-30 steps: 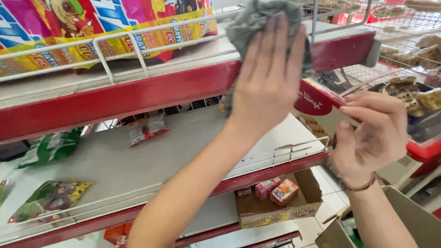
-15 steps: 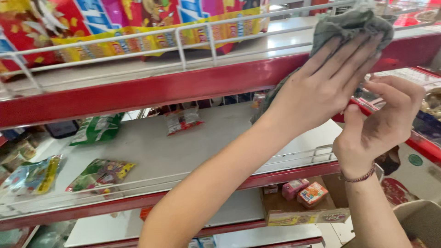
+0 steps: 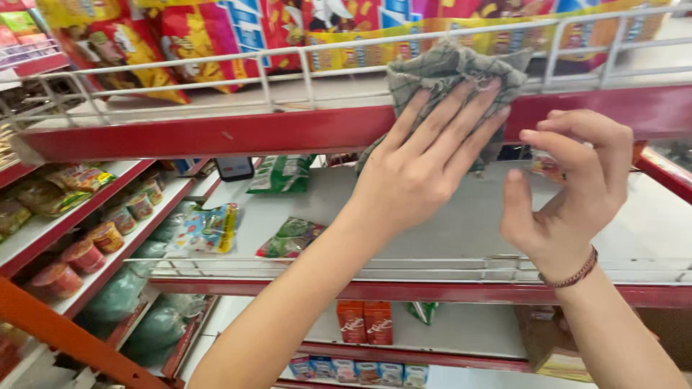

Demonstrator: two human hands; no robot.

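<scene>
The left hand (image 3: 418,173) presses a grey cloth (image 3: 450,72) flat against the red shelf edge (image 3: 216,133), fingers spread; this looks like mid-wipe. The right hand (image 3: 569,187) hovers just beside it, half curled, holding nothing. Continuing calls for steady pressure along the edge.

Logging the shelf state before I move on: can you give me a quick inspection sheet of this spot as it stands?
Surface: red front edge of the upper shelf, with a white wire rail above it.
Job's things: grey checked cloth, pressed against the upper shelf's edge and rail.
Clutter: green snack packets lying on the grey middle shelf; colourful snack bags behind the rail; red cartons on the lower shelf.
Grippers: left hand flat on the cloth, fingers spread; right hand apart from it, half curled, holding nothing, bracelet on the wrist.
Cables: nothing seen.
Surroundings: neighbouring shelves at left with round tubs.
</scene>
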